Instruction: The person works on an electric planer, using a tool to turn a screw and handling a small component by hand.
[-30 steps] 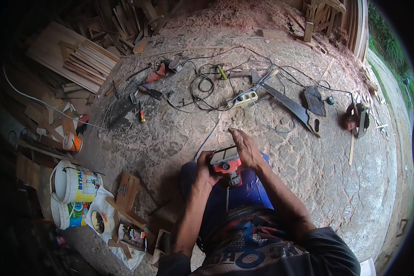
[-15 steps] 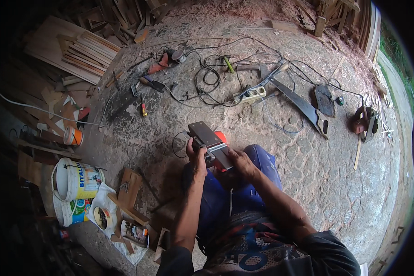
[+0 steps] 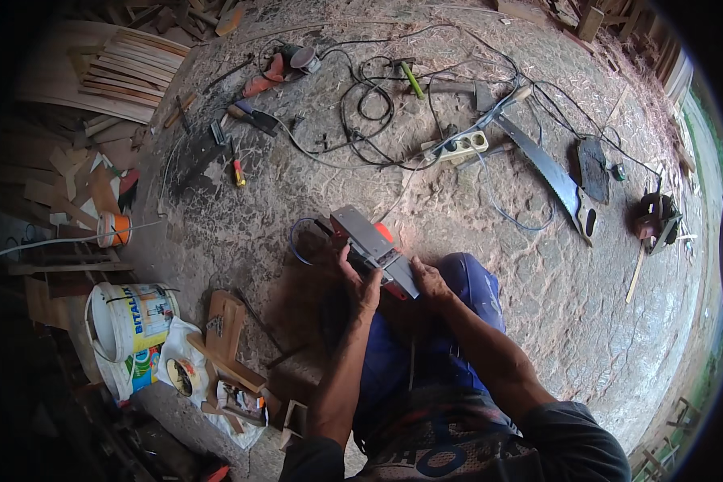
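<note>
An electric planer (image 3: 365, 237) with a red body and grey metal sole lies tilted over my lap, sole facing up. My left hand (image 3: 361, 283) grips its near left side, thumb and fingers closed around it. My right hand (image 3: 430, 283) is closed on the right end, by the lower part of the sole. A blue cord (image 3: 296, 245) loops on the floor at the planer's left. My knees in blue trousers (image 3: 474, 297) are bent beneath it.
Ahead lie a hand saw (image 3: 538, 165), power strip (image 3: 466, 145), green-handled hammer (image 3: 411, 80), angle grinder (image 3: 273, 74), screwdriver (image 3: 238, 173) and tangled cords. A circular saw (image 3: 655, 221) sits right. Left are stacked slats (image 3: 132, 68), an orange bucket (image 3: 114, 229), white buckets (image 3: 132, 321) and wood offcuts (image 3: 225, 321).
The planer has been turned in both hands from end-on to lying crosswise with its sole up. Both hands have shifted their grip. The view has tipped slightly downward.
</note>
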Demonstrator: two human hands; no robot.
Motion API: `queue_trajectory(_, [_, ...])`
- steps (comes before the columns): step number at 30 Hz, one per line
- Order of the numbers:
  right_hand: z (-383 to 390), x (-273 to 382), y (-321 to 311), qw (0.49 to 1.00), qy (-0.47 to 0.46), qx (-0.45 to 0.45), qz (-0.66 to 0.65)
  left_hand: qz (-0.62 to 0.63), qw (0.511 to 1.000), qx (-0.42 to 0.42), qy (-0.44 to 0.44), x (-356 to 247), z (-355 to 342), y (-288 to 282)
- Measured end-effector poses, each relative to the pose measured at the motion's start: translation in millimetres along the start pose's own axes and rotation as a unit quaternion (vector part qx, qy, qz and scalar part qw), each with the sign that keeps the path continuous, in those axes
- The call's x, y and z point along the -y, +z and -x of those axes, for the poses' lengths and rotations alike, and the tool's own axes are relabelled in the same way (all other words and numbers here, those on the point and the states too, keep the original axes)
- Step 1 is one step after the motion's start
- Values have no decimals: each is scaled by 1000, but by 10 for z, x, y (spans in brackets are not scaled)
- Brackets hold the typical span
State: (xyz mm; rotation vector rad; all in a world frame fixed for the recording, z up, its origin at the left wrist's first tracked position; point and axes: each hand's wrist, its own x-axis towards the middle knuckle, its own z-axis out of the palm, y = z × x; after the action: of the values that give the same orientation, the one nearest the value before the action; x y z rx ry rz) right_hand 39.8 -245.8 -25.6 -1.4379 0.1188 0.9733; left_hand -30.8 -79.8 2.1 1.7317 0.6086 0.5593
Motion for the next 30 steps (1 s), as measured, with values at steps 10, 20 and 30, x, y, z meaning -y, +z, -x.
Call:
queue_trajectory(10, [-229, -357, 5, 993, -2, -103, 64, -162, 986, -39, 32, 17, 118, 69])
queue_trajectory(20, [-1, -97, -152, 874, -229, -135, 407, -166, 975, -124, -78, -498, 140, -1004])
queue_trajectory(30, [571, 445, 9, 879, -236, -133, 393, -497, 782, -112, -358, 1847, 1253, -3259])
